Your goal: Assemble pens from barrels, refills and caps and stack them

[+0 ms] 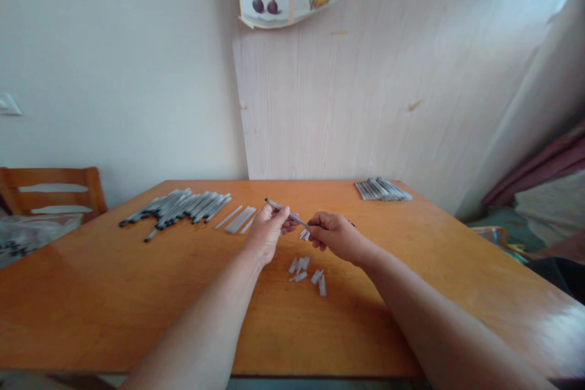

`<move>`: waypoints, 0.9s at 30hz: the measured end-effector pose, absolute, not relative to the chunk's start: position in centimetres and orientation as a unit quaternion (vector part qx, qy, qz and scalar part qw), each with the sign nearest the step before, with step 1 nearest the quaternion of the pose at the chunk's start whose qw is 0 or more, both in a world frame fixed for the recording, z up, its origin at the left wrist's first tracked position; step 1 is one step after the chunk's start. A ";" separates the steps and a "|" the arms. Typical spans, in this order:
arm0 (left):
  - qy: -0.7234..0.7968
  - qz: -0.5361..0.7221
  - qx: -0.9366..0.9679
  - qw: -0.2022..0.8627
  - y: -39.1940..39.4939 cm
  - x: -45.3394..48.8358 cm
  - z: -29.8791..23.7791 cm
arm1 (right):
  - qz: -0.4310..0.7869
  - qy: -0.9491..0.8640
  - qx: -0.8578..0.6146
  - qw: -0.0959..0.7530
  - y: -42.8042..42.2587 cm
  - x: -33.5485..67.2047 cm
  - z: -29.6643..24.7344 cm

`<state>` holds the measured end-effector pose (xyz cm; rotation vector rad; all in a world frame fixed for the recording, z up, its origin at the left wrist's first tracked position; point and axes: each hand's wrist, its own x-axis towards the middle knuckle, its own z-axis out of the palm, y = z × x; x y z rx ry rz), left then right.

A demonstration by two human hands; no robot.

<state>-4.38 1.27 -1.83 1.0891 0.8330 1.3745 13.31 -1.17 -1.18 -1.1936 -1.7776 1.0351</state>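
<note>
My left hand (269,228) is closed around a thin grey pen (283,212) that points up and to the left, above the middle of the orange wooden table (137,292). My right hand (336,234) pinches the pen's near end, where a small clear cap (304,234) shows between the fingers. Several small clear caps (307,271) lie loose on the table just below both hands.
A heap of grey pens (178,207) lies at the back left, with a few pale tubes (240,218) beside it. Another bundle of pens (382,189) sits at the back right by the wall. A wooden chair (50,192) stands at the left.
</note>
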 end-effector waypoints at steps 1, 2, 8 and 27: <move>0.353 0.584 0.463 0.567 1.3 -4.4 -1.8 | 0.402 -0.696 -0.463 0.374 -1.2 13.3 -1.2; 0.351 0.583 0.461 0.568 1.3 -4.4 -1.8 | 0.401 -0.698 -0.460 0.375 -1.2 13.3 -1.2; 0.352 0.584 0.445 0.581 1.2 -4.3 -1.7 | 0.400 -0.696 -0.455 0.385 -1.1 13.3 -1.3; 0.335 0.581 0.436 0.601 1.4 -4.4 -1.9 | 0.397 -0.693 -0.453 0.396 -1.4 13.3 -1.1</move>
